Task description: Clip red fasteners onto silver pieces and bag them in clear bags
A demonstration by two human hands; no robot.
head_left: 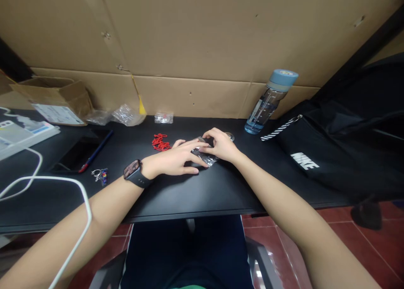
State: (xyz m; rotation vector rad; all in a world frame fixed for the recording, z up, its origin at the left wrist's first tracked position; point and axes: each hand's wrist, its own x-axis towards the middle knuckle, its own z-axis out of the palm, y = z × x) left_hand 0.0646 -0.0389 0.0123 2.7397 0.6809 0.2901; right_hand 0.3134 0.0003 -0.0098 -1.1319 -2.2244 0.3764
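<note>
A small clear plastic bag [208, 158] lies on the black table under both my hands; what is inside it, if anything, I cannot make out. My left hand [178, 159], with a smartwatch on the wrist, rests over the bag's left side with its fingers stretched and spread. From the right, my right hand [222, 145] has its thumb and fingers curled together on the bag's upper part. Just behind my left hand sits a tangle of red cord [160, 141]. A small round shiny thing [230, 136] shows partly behind my right hand.
A keychain [103, 176] and a dark tablet or phone [83, 150] lie left, near a white cable [83, 192]. Along the back are a cardboard box [63, 97], crumpled plastic [128, 113] and a small packet [163, 117]. A water bottle [268, 104] and black bag [334, 154] stand right.
</note>
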